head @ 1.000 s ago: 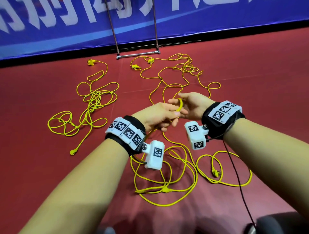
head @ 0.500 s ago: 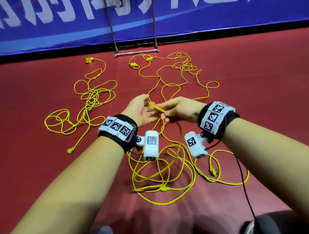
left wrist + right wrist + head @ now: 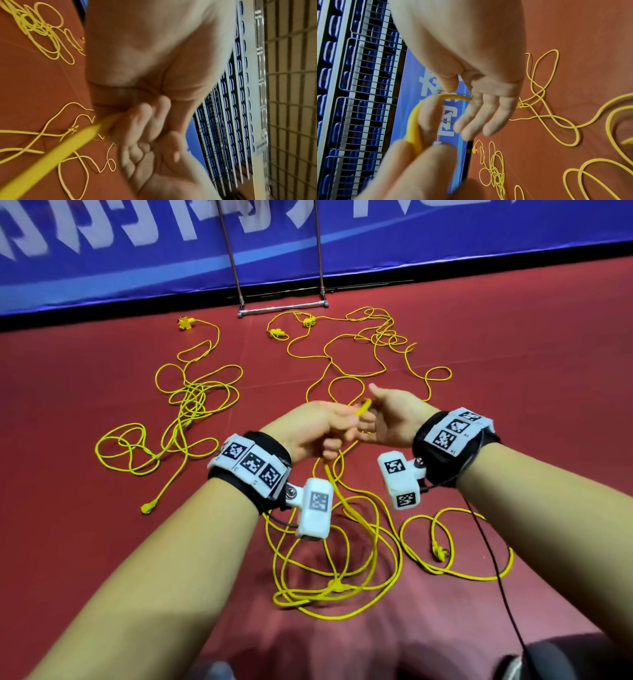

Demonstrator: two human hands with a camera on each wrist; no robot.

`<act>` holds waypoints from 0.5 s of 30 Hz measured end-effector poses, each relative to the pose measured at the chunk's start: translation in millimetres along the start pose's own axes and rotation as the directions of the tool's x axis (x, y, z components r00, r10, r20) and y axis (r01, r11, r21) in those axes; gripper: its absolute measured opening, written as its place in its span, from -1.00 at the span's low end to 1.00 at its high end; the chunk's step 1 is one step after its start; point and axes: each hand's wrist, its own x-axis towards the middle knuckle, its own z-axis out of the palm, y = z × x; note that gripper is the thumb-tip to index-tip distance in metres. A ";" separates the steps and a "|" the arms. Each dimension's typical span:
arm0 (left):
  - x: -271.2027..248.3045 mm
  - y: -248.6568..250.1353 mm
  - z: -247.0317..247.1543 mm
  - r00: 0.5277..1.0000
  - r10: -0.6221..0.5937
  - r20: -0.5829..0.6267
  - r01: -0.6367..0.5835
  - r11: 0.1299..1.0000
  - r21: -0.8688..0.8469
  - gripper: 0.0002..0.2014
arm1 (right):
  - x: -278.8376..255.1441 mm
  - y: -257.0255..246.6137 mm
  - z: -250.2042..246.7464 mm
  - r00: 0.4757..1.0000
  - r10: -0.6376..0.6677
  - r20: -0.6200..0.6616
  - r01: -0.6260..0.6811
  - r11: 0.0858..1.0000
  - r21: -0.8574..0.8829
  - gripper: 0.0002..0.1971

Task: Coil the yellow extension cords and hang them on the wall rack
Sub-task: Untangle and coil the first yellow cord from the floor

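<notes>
My left hand (image 3: 318, 429) grips a yellow extension cord (image 3: 363, 407), fingers curled round it; the left wrist view shows the cord (image 3: 68, 146) running out of the fist (image 3: 145, 128). Loops hang from that hand down to a loose coil on the floor (image 3: 342, 587). My right hand (image 3: 387, 419) is right beside it, fingers nearly straight and thumb raised. In the right wrist view the cord (image 3: 413, 124) arcs over the index finger of the right hand (image 3: 479, 108). The rack's metal frame (image 3: 281, 309) stands at the blue wall.
A second yellow cord (image 3: 191, 405) lies tangled on the red floor to the left. More cord (image 3: 376, 344) snakes toward the rack. A plug (image 3: 440, 553) lies at the right, crossed by a black cable (image 3: 493, 559). A dark object (image 3: 565, 659) sits bottom right.
My right hand has let go its pinch and spread its fingers. My left hand has turned palm down and closed on the cord. The loop now stands up between the hands.
</notes>
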 end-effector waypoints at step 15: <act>5.7 -6.5 -26.4 0.913 -0.217 -0.345 0.010 0.859 -0.512 -0.69 | -6.4 11.6 13.0 0.918 -0.150 0.366 0.331 0.798 -0.503 -0.62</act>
